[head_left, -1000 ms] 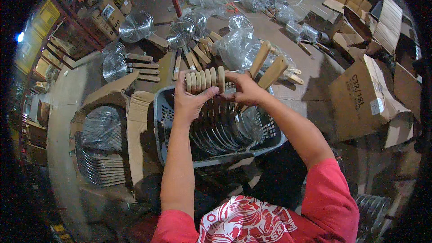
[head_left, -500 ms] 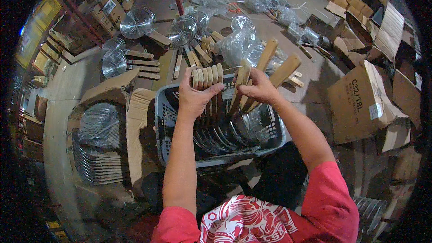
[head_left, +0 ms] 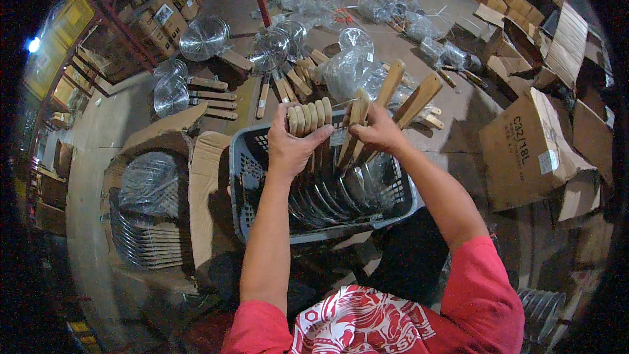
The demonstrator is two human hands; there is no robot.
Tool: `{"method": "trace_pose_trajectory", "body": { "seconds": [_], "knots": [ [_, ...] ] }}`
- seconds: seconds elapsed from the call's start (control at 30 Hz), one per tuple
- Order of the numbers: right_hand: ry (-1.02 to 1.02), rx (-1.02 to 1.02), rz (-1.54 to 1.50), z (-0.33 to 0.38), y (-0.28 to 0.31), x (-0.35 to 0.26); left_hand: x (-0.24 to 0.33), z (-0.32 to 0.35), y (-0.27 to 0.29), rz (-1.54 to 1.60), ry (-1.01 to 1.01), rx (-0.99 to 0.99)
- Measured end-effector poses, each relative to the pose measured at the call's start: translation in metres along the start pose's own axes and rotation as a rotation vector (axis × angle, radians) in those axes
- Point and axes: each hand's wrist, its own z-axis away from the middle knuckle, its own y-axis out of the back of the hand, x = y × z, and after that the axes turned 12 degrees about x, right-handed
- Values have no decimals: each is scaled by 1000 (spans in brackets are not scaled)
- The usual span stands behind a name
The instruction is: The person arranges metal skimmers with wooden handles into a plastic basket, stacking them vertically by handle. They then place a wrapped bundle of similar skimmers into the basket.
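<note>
Left hand (head_left: 293, 147): closed around a fanned bundle of wooden handles (head_left: 310, 115), gripped at their upper ends, above the far rim of the grey plastic crate (head_left: 244, 177).

Right hand (head_left: 375, 132): closed on a second cluster of wooden handles (head_left: 393, 95), three sticking up at splayed angles over the same rim.

Metal pans (head_left: 327, 200): stacked on edge inside the crate, attached to the held handles; the joints are hidden behind the hands.

Crate: stands on the floor before the seated person, a cardboard sheet (head_left: 204, 177) against its left side.

Outlying stock: bagged metal lids (head_left: 149, 187) in an open carton at left; strainers with wooden handles (head_left: 196, 88) on the floor beyond; clear plastic bags (head_left: 357, 69) past the far rim; cardboard boxes (head_left: 527, 151) at right.

Risk, as judged: the splayed right-hand cluster looks loosely gathered, so one handle could slip and its pan drop back, denting the row. Lifting both bundles together may snag rims against neighbours.
</note>
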Motion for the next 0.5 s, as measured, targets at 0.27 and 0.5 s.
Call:
{"method": "trace_pose_trajectory", "body": {
  "seconds": [0.27, 0.5],
  "knots": [
    [-55, -121, -142, -7, 8, 14, -1, 2, -2, -149, -49, 7],
    [-45, -291, -315, -11, -1, 20, -7, -18, 21, -16, 51, -127]
  ]
}}
